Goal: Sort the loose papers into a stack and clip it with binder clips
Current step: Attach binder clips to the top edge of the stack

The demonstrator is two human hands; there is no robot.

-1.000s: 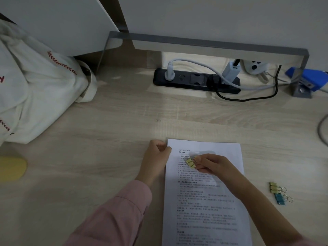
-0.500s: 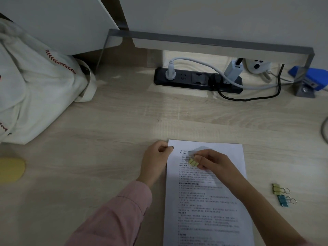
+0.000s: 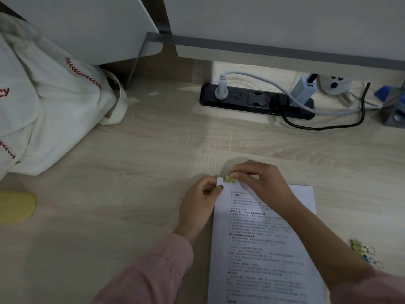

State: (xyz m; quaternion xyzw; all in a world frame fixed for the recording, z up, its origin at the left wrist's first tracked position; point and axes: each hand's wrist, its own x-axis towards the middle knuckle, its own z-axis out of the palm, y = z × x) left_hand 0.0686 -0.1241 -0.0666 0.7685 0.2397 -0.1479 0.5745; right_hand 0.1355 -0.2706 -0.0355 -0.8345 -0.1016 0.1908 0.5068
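A stack of printed white papers lies on the wooden desk in front of me. My left hand pinches the stack's top left corner. My right hand reaches over the top edge and grips a yellow binder clip, which sits right at that corner. Whether the clip's jaws are around the paper I cannot tell. Two spare binder clips, one yellow and one blue, lie on the desk to the right of the stack.
A white cloth bag fills the left side. A black power strip with plugs and cables lies at the back under a grey shelf. A yellow object sits at the left edge, and a blue device at far right.
My right hand carried the yellow clip from the middle of the page up to the top left corner. My left hand kept its hold on that corner.
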